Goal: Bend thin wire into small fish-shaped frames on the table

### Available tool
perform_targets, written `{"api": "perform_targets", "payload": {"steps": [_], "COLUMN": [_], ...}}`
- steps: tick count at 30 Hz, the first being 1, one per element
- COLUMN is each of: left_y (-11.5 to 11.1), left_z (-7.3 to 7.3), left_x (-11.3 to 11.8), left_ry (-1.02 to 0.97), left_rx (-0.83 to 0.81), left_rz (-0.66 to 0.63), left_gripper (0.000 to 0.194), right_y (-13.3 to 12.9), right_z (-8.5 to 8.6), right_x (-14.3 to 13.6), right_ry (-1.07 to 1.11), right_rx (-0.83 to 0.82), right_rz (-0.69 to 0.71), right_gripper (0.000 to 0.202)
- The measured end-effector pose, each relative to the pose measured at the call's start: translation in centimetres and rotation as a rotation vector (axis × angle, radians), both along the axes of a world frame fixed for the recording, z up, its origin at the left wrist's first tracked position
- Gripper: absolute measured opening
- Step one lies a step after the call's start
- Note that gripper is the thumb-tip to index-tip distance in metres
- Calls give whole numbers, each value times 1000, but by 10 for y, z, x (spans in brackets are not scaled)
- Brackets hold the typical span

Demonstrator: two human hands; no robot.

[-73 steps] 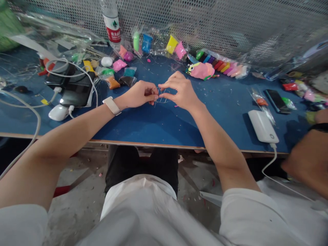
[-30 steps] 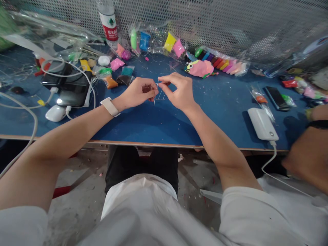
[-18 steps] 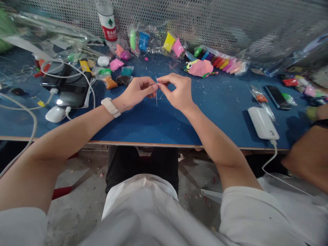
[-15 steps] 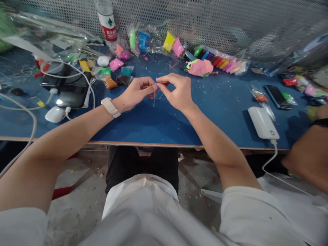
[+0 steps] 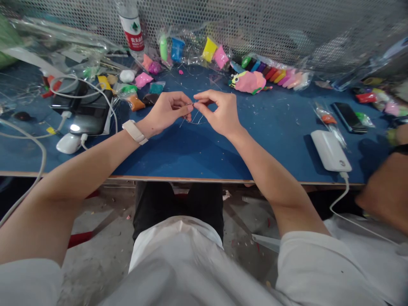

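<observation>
Thin wires [image 5: 198, 122] hang and spread below my fingertips over the blue table [image 5: 178, 159]. My left hand [image 5: 170, 110], with a pale band on its wrist, pinches the wires between thumb and fingers. Close against it, my right hand [image 5: 218, 111] grips the same wires between thumb and index finger. The fingertips of both hands nearly touch, and the exact crossing of the wires is too small to make out. A pink clay figure [image 5: 250, 82] with a yellow face lies behind and right of my right hand.
A water bottle [image 5: 132, 32] and colourful clay packets [image 5: 209, 49] line the mesh at the back. Black devices [image 5: 92, 110] and cables lie left. At right are a white power bank [image 5: 330, 151], a phone [image 5: 349, 117] and another person's arm [image 5: 384, 191].
The wires have turned: the strand that hung straight down now slants to the lower left, and others show below my right fingers. My hands have stayed nearly in place.
</observation>
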State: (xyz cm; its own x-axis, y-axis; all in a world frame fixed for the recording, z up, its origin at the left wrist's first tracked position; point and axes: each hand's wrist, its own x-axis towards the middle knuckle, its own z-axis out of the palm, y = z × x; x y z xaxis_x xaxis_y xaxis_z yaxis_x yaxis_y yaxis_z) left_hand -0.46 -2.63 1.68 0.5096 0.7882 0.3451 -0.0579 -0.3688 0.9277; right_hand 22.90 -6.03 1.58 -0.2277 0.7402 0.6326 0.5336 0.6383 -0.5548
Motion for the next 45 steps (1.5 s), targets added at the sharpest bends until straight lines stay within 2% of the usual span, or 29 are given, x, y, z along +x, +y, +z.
{"api": "perform_targets", "payload": {"steps": [7,11,19,29,45], "left_y": [7,5,6,3,-2], "left_z": [-5,-4,-2,-1,-5], "left_x": [-3,-4,-6,-4,4], "left_ry": [3,33,85,75,-1], "left_rx": [49,70,182,167,117], "left_rz": [-18,5,1,70,90], "left_gripper": [48,46,35,37,41], "right_y": [-4,-4,-1,7,27], "right_z": [4,3,1,-3,-12], "right_x": [-4,-5,-5,0,9], "right_ry": [23,47,51,141,143], "right_rx": [-23,-56,-67,-186,-153], "right_rz": [-15,-33,-21,50,48], "right_gripper": [26,29,27,36,68]}}
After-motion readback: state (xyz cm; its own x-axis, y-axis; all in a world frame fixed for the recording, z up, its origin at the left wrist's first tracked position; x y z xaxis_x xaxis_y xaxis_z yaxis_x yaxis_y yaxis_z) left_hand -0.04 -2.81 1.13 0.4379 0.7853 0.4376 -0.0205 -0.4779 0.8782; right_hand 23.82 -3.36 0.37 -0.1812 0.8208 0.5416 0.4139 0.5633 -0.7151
